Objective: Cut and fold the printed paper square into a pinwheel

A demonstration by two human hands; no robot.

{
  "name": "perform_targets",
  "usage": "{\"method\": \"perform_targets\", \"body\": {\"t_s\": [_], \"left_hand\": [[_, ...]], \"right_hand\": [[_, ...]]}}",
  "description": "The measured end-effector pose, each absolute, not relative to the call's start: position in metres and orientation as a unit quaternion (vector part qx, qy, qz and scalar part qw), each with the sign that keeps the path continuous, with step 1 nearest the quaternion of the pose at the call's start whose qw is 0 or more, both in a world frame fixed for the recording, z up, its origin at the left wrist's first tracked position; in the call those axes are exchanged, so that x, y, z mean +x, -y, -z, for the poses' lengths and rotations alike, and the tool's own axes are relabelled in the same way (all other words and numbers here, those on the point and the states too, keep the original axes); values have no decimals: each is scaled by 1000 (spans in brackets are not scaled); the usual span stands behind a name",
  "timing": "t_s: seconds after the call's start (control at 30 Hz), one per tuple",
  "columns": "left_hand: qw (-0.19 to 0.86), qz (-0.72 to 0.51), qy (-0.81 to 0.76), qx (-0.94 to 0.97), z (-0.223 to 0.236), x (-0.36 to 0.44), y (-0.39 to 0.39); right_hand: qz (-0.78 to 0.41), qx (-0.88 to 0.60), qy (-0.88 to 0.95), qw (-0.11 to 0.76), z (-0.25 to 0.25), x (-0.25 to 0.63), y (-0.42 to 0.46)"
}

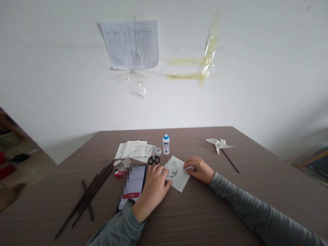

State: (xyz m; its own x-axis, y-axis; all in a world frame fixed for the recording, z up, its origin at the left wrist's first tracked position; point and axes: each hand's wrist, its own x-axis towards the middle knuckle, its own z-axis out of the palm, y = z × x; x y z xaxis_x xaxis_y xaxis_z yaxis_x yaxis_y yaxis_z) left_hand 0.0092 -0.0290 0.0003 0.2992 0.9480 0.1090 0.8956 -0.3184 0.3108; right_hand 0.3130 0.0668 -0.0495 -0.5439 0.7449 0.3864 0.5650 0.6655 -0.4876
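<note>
A square sheet of printed paper (181,178) with a dark drawing lies turned like a diamond on the table in front of me. My left hand (156,182) rests over its left corner, fingers stretched out and palm down. At the opposite corner, my right hand (200,169) pinches the paper's edge between thumb and fingers. Just beyond my left fingertips are black-handled scissors (153,159), their blades mostly hidden. A small white bottle with a blue cap (166,145) stands upright behind the sheet, beside a small clear cap or cup (158,151).
More printed papers (134,149) are stacked at the back left. A phone (135,184) showing a timer lies by my left wrist, next to a partly blurred red-and-white item (119,171). Thin dark sticks (88,194) lie farther left. A paper pinwheel (219,145) on a stick lies right.
</note>
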Motion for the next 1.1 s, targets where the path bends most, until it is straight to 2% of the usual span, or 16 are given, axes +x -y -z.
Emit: {"method": "perform_targets", "body": {"t_s": [0.2,0.47,1.1], "left_hand": [[108,-140,-582,794,-5,12,31],[125,-132,-591,786,-8,15,30],[118,-147,-585,789,-2,13,27]], "right_hand": [[-69,-345,894,277,57,305,-44],[-69,-359,902,230,46,293,-29],[-74,-354,896,257,34,300,-28]]}}
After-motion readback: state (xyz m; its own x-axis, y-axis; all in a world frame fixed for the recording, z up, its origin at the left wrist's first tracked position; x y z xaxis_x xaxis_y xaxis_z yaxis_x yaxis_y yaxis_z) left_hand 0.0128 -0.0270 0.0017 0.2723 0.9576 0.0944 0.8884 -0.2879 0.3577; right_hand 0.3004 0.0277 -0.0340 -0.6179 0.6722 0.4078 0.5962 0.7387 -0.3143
